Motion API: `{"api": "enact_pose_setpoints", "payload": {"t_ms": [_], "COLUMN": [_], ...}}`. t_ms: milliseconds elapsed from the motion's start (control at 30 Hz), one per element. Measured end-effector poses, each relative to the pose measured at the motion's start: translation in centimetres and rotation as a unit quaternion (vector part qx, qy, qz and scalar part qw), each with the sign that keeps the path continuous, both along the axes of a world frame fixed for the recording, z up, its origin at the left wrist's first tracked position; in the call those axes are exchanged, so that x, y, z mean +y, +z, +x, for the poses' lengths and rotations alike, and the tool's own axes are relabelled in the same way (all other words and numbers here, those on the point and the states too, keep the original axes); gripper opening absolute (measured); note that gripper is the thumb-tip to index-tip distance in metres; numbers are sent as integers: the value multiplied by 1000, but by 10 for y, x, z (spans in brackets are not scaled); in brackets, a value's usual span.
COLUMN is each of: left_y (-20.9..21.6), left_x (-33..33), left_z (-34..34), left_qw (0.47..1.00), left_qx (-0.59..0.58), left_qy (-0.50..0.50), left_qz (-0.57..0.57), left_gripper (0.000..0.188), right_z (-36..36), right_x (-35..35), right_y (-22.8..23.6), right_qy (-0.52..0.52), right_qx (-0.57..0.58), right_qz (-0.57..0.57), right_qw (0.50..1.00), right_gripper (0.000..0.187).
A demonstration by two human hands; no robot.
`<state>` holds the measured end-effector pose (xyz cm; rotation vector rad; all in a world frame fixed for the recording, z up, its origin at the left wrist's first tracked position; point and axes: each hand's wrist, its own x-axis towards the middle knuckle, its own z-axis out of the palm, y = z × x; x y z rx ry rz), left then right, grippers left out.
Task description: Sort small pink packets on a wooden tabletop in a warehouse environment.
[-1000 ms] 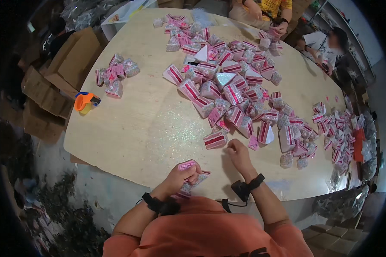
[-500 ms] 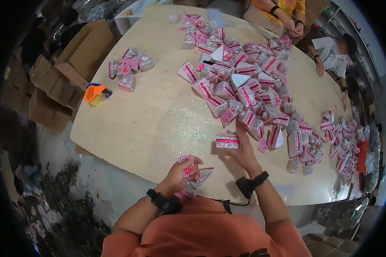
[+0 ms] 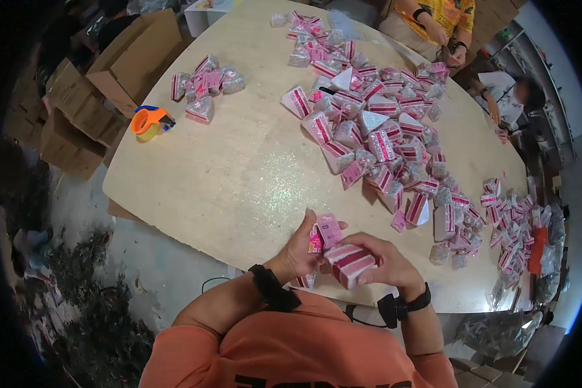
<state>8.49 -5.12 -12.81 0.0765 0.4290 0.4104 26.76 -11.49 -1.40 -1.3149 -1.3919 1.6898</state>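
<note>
Head view: right hand (image 3: 385,262) clamped on a pink box (image 3: 350,262); left hand (image 3: 302,249), just beside, pinching pink packets (image 3: 326,231).

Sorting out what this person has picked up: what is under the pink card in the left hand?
The pink card sits on top of a small clear packet pinched in the left hand. The right hand holds a pink-and-white box beside it. Fingers hide the packet's contents.
</note>
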Motion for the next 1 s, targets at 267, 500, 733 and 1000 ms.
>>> {"api": "enact_pose_setpoints", "payload": {"t_ms": [267, 500, 733, 1000], "left_y": [7, 15, 11, 47], "left_x": [1, -2, 2, -5], "left_z": [6, 6, 2, -3], "left_qw": [998, 996, 971, 801], "left_qx": [-16, -38, 60, 270], "left_qy": [-29, -19, -10, -30], "left_qz": [51, 79, 232, 533], "left_gripper": [79, 45, 25, 15], "right_z": [-6, -11, -11, 79], "right_x": [-10, -13, -22, -40], "right_y": [13, 7, -6, -85], "right_qy": [43, 65, 83, -119], "right_qx": [-37, -74, -88, -339], "right_qz": [14, 59, 100, 26], "right_qw": [998, 993, 988, 933], "right_gripper": [71, 70, 68, 43]}}
